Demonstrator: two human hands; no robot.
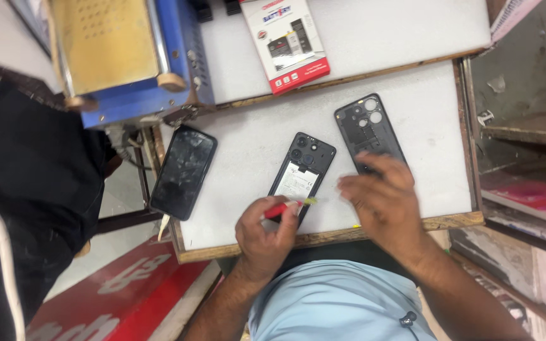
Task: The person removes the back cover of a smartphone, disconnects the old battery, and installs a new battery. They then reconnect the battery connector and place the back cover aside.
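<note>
While the left hand (pixel 265 228) is gripping a red-handled screwdriver with a yellow tip (pixel 289 206), the opened black phone with its white battery exposed (pixel 301 170) is lying near the front edge of the white tabletop (pixel 431 107). Its removed black back cover (pixel 369 129) is lying just beside it, under the loosely spread, empty right hand (pixel 380 192); reassembly is judged unfinished.
</note>
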